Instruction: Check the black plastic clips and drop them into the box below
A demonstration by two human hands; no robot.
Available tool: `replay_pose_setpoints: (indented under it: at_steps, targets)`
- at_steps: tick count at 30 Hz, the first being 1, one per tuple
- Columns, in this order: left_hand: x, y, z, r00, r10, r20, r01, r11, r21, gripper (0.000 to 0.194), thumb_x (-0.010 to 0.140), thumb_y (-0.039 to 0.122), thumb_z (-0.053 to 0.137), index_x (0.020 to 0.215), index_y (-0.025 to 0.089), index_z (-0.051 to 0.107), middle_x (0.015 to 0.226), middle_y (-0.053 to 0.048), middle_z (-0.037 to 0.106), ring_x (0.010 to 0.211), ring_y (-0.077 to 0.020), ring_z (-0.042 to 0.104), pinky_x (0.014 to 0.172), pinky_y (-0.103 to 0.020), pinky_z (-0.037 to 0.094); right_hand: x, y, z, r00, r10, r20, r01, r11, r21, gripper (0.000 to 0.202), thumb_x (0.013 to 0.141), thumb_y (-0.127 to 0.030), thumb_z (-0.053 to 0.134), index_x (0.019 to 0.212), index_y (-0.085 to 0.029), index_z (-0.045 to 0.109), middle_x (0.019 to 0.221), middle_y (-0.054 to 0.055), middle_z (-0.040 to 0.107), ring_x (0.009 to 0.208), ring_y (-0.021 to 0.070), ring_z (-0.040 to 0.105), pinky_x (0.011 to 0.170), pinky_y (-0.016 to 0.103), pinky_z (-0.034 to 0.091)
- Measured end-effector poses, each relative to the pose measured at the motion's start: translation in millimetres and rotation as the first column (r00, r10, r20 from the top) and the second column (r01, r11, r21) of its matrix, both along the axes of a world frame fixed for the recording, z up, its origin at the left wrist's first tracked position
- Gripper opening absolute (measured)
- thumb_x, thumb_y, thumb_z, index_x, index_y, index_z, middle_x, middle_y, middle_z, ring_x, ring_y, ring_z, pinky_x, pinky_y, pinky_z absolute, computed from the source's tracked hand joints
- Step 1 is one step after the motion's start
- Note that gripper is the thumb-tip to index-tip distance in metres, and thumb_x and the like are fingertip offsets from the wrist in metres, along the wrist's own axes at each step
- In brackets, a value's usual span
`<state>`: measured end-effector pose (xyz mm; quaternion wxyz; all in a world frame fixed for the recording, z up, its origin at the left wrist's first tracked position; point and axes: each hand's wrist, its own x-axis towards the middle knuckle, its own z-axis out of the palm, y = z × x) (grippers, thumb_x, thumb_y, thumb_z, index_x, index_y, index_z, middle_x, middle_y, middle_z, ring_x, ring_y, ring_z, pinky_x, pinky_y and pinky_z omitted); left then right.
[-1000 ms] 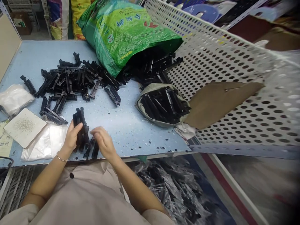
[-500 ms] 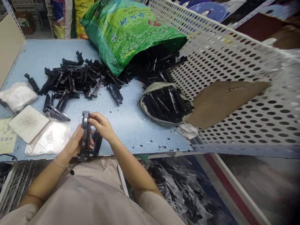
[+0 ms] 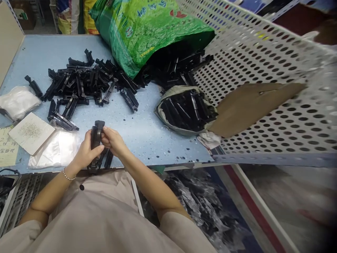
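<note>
Head view, and the work sat close to the body: the left hand [image 3: 85, 151] was wrapped round a long, ridged, black plastic-looking piece [image 3: 96, 136], its thumb laid across it. The right hand [image 3: 114, 140] had its fingers drawn in narrow on the same piece, pinching at the far end. From where I stood, I couldn't fairly say whether that grip held one piece or two pressed together. The long axis ran away from the beige shirt [image 3: 105, 211], far end leaning slightly right, near end by the front edge of the speckled light-blue tabletop [image 3: 142, 140]. Just right of it lay a second black piece [image 3: 108, 160], nearer the right hand than the left. Beyond, well apart, a tangled heap of black pieces [image 3: 81, 80] spread before a shiny green printed sack [image 3: 147, 38]; to the right, an open grey-green bag [image 3: 163, 121] held more, near a white perforated panel [image 3: 252, 56].
</note>
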<state>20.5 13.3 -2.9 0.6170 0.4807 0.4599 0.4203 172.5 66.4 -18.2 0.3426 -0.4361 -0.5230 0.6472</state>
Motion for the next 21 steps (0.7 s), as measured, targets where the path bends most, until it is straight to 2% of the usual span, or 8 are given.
replay_pose_setpoints:
  at_steps: [3,6,9,11,14,16,19,21]
  targets:
    - [-8,3,4.9,0.992,-0.025,0.126,0.040,0.992,-0.117,0.057,0.085,0.044,0.070,0.130,0.023,0.042,0.089,0.000,0.058,0.058,-0.0113,0.059,0.050,-0.024,0.052,11,4,8.0,0.964,0.021,0.263,-0.086,0.968,0.237,0.049,0.099,-0.064,0.032,0.085,-0.021,0.051,0.064,-0.002,0.049,0.053,0.0135,0.043,0.052,0.027,0.035]
    - [-16,5,13.3,0.959,-0.042,0.280,0.106,0.970,-0.218,0.049,0.085,0.043,0.067,0.124,0.022,0.046,0.090,0.000,0.058,0.058,-0.0112,0.060,0.047,-0.023,0.051,27,14,17.5,0.808,-0.148,0.571,-0.312,0.714,0.627,0.042,0.101,-0.056,0.039,0.097,-0.019,0.059,0.085,0.008,0.062,0.078,0.0200,0.055,0.068,0.031,0.042]
    - [-17,3,16.8,0.929,-0.064,0.366,0.175,0.945,-0.278,0.044,0.085,0.045,0.066,0.117,0.020,0.050,0.089,0.000,0.058,0.057,-0.0112,0.060,0.045,-0.023,0.050,34,22,25.3,0.707,-0.174,0.685,-0.539,0.495,0.682,0.040,0.103,-0.049,0.040,0.089,-0.018,0.062,0.079,0.009,0.061,0.077,0.0212,0.053,0.068,0.032,0.042]
    - [-14,1,16.4,0.931,-0.072,0.358,0.182,0.942,-0.283,0.046,0.085,0.046,0.065,0.120,0.020,0.050,0.089,-0.001,0.058,0.056,-0.0113,0.059,0.044,-0.023,0.049,33,22,27.8,0.763,-0.068,0.643,-0.506,0.556,0.659,0.040,0.100,-0.051,0.047,0.080,-0.019,0.061,0.070,0.006,0.056,0.071,0.0189,0.050,0.063,0.029,0.042]
    - [-9,-4,15.7,0.978,-0.044,0.203,0.081,0.980,-0.180,0.069,0.083,0.043,0.071,0.142,0.026,0.039,0.089,0.000,0.059,0.059,-0.0124,0.061,0.049,-0.024,0.052,24,16,26.9,0.913,0.068,0.403,-0.277,0.828,0.487,0.052,0.099,-0.059,0.039,0.071,-0.020,0.058,0.058,-0.003,0.043,0.056,0.0135,0.040,0.049,0.025,0.038]
    - [-7,-6,16.8,0.994,-0.014,0.106,0.025,0.994,-0.103,0.087,0.081,0.039,0.074,0.153,0.031,0.025,0.089,0.000,0.060,0.061,-0.0130,0.061,0.053,-0.025,0.053,19,12,25.6,0.948,0.150,0.282,-0.232,0.930,0.286,0.058,0.102,-0.058,0.024,0.072,-0.020,0.056,0.052,-0.006,0.036,0.047,0.0122,0.032,0.041,0.025,0.034]
    - [-9,-5,21.2,0.990,-0.029,0.137,0.045,0.992,-0.117,0.088,0.083,0.040,0.071,0.156,0.031,0.022,0.091,-0.001,0.059,0.060,-0.0127,0.060,0.051,-0.025,0.052,20,11,26.1,0.942,0.172,0.288,-0.241,0.945,0.223,0.049,0.102,-0.057,0.030,0.086,-0.019,0.057,0.060,-0.002,0.048,0.052,0.0132,0.042,0.048,0.025,0.039]
    - [-10,-4,23.9,0.976,-0.046,0.211,0.080,0.985,-0.153,0.083,0.084,0.041,0.068,0.155,0.030,0.025,0.092,-0.001,0.058,0.059,-0.0124,0.059,0.049,-0.025,0.051,22,13,27.5,0.921,0.040,0.388,-0.209,0.890,0.406,0.043,0.096,-0.060,0.045,0.093,-0.020,0.058,0.079,0.004,0.059,0.071,0.0166,0.053,0.062,0.027,0.044]
